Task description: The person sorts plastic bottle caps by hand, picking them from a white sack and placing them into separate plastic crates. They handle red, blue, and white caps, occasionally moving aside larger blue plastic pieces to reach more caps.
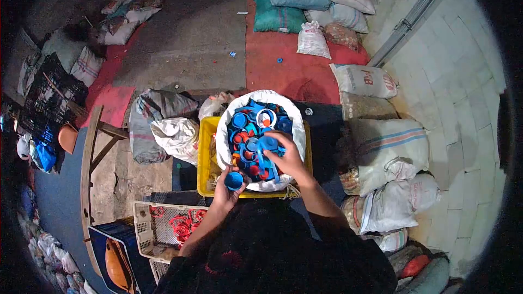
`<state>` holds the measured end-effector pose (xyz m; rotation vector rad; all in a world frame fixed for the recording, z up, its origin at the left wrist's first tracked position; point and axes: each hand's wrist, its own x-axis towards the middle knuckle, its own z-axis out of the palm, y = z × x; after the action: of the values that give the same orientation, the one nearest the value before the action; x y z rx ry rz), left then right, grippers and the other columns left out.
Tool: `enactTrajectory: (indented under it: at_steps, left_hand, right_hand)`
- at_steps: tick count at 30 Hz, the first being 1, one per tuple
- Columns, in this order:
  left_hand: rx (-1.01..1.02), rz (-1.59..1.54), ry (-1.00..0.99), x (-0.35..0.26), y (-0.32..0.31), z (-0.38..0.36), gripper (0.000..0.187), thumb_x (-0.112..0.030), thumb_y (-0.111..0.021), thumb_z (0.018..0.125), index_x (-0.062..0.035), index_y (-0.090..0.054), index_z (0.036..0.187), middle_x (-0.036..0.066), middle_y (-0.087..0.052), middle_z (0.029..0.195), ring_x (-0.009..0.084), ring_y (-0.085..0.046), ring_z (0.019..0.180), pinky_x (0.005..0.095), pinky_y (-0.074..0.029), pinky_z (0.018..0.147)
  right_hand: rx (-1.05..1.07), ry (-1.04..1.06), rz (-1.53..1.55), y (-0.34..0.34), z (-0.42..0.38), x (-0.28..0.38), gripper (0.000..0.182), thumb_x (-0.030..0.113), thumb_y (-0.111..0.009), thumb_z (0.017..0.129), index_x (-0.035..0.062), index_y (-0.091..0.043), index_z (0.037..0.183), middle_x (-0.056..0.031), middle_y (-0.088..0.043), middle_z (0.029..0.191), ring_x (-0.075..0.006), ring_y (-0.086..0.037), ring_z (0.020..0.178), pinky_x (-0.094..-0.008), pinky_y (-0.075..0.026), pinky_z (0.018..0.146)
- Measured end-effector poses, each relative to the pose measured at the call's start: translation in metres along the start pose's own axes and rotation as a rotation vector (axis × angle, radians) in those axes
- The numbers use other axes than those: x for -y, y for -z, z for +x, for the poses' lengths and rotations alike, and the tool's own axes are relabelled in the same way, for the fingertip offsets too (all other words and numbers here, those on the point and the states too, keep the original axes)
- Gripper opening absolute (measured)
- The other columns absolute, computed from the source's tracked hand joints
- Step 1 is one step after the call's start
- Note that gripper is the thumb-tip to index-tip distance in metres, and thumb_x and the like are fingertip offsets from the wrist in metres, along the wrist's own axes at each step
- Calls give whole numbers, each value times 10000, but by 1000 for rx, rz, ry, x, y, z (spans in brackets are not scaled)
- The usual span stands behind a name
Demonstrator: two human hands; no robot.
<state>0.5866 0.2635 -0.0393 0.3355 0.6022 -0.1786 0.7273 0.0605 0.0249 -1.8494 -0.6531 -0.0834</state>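
Hands (289, 158) in sack (224, 136), gripping caps (248, 130)

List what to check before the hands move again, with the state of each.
1. Left hand grips a blue cap: ok.
2. Right hand sits on the caps in the white sack: ok; what it grips: cannot tell.
3. Sack mouth open, caps reachable: ok.
4. Sack sits in the yellow crate: ok.
5. White basket beside the left arm holds red pieces: ok.
6. Hands apart, not crossing: ok.
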Motion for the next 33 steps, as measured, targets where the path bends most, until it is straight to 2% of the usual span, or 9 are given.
enactTrajectory:
  at_steps: [5, 12, 15, 18, 22, 24, 29, 31, 33]
  left_hand:
    - [-3, 15, 15, 0, -2, 1, 324, -398, -510, 1054, -90, -609, 1064, 79, -660, 968, 210, -667, 900, 321, -604, 705]
    - [26, 19, 16, 2, -21, -4, 360, -420, -480, 1065, -88, -615, 1094, 79, -662, 995, 218, -662, 908, 337, -609, 715]
    - [76, 14, 13, 4, -17, 6, 363, -433, -509, 1055, -90, -620, 1100, 81, -676, 987, 203, -682, 912, 360, -625, 749]
    - [12, 76, -7, 6, -32, 7, 374, -450, -518, 1049, -95, -619, 1103, 72, -680, 980, 189, -684, 900, 354, -625, 746]
    - [44, 161, -22, 7, -54, 1, 352, -450, -523, 1047, -117, -616, 1111, 34, -684, 967, 154, -686, 829, 277, -604, 641]
    - [53, 114, -27, 11, -47, 7, 338, -432, -517, 1053, -127, -618, 1158, 12, -692, 965, 102, -682, 792, 215, -554, 542]
    - [-13, 42, -93, 5, -50, 3, 333, -382, -546, 1046, -108, -608, 1225, 21, -710, 979, 106, -690, 760, 176, -537, 544]
    - [-122, 82, -167, 1, -77, -15, 319, -379, -591, 1022, -111, -606, 1193, 25, -699, 942, 142, -680, 728, 236, -541, 554]
    - [-69, 116, -127, -3, -37, 2, 288, -373, -622, 1004, -124, -607, 1148, 20, -683, 906, 150, -666, 714, 260, -539, 558]
  right_hand:
    - [26, -431, 723, 21, -23, -3, 614, 34, -742, 824, 77, -544, 1404, -55, -626, 1253, -171, -619, 1087, -316, -480, 950]
    - [-10, -454, 1022, 23, -41, -9, 557, 14, -716, 846, 63, -537, 1371, -59, -572, 1263, -179, -573, 1140, -323, -460, 975]
    - [0, -444, 890, 20, -41, -4, 440, 53, -744, 865, 57, -567, 1268, -72, -579, 1256, -211, -568, 1204, -336, -461, 997]
    - [70, -226, 536, 8, -40, 26, 343, 84, -753, 884, 47, -576, 1175, -90, -605, 1244, -212, -577, 1206, -341, -472, 989]
    - [275, 113, -51, -11, -38, 49, 365, 130, -802, 765, 63, -636, 1083, -129, -635, 1268, -313, -607, 1196, -410, -472, 1009]
    - [267, 84, -134, -22, -45, 56, 379, 121, -779, 730, 54, -659, 1083, -116, -627, 1321, -341, -587, 1218, -449, -459, 1019]
    - [329, 202, -367, -41, -35, 48, 528, 190, -756, 792, 59, -599, 1279, -153, -551, 1434, -355, -498, 1351, -469, -394, 1104]
    - [427, 200, -230, -40, -30, 44, 590, 204, -750, 822, 51, -552, 1357, -179, -511, 1474, -369, -475, 1373, -472, -382, 1127]
    - [576, 167, -62, -29, -19, 43, 657, 223, -736, 872, 30, -490, 1451, -214, -464, 1515, -373, -437, 1413, -465, -357, 1165]
